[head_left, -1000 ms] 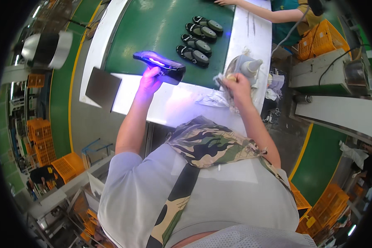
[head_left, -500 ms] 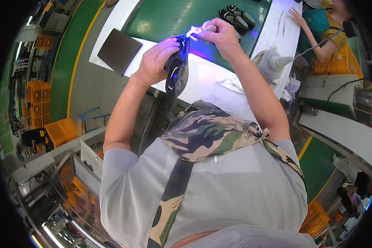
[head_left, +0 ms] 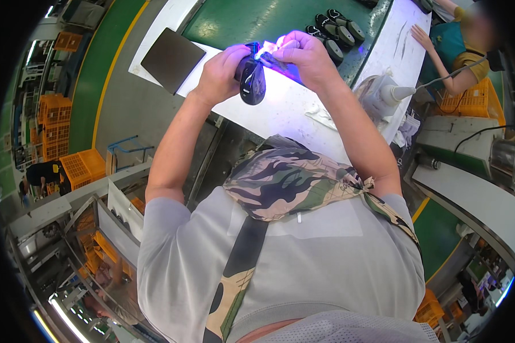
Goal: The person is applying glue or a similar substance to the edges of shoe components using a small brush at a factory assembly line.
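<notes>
My left hand [head_left: 218,77] is wrapped round a glossy black shoe [head_left: 252,87], its rounded end hanging down over the white table edge. Beside the shoe's upper part, my right hand [head_left: 309,62] pinches a pale cloth [head_left: 292,44] between thumb and fingers. A bright violet-blue glow falls on the shoe and the cloth where the two hands come close together, washing out detail there. What lies under my left fingers is hidden.
Several black sandals with grey soles [head_left: 339,31] stand on the green conveyor belt [head_left: 240,23]. A dark square mat [head_left: 171,60] lies at left on the white table [head_left: 229,111]. A white-nozzled bottle [head_left: 396,93] stands at right. Beyond sits a co-worker [head_left: 449,46] near an orange crate [head_left: 478,100].
The shoe has turned, its hanging end now shorter and higher in view. My right hand has moved slightly right and down, still pinching the cloth. The view has shifted slightly.
</notes>
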`<state>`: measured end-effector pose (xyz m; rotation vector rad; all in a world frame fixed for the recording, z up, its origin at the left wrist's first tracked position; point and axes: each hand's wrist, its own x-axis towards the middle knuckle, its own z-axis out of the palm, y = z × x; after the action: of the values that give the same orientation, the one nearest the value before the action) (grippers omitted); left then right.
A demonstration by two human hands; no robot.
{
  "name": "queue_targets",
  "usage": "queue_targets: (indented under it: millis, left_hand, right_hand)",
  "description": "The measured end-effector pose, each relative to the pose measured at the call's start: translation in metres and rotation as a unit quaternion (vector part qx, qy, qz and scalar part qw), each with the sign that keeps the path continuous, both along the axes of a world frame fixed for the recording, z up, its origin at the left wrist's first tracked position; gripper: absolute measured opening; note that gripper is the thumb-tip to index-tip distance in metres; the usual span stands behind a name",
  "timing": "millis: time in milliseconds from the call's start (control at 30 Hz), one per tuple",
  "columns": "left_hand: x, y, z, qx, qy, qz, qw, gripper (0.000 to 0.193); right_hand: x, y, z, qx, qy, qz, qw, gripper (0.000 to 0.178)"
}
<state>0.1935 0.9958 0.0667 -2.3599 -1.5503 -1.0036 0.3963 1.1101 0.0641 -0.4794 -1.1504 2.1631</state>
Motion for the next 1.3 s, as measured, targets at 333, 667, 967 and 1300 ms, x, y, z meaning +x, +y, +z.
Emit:
queue_targets:
  millis: [333, 667, 967, 1300]
  left_hand:
    - [0.010, 0.015, 0.011, -0.291, -0.019, 0.024, 0.956, 0.061]
    - [0.004, 0.009, 0.002, -0.528, -0.221, -0.029, 0.819, 0.071]
    - [-0.004, 0.000, -0.008, -0.544, -0.533, -0.055, 0.645, 0.057]
    - [-0.006, -0.012, -0.020, -0.504, -0.682, -0.026, 0.529, 0.049]
  right_hand:
    - [0.017, 0.028, 0.013, 0.189, -0.047, -0.030, 0.980, 0.016]
    - [0.010, 0.039, 0.001, 0.152, -0.009, -0.063, 0.986, 0.016]
    - [-0.003, 0.029, -0.018, 0.249, 0.015, -0.028, 0.968, 0.018]
    - [-0.007, 0.004, -0.033, 0.171, 0.010, 0.022, 0.985, 0.018]
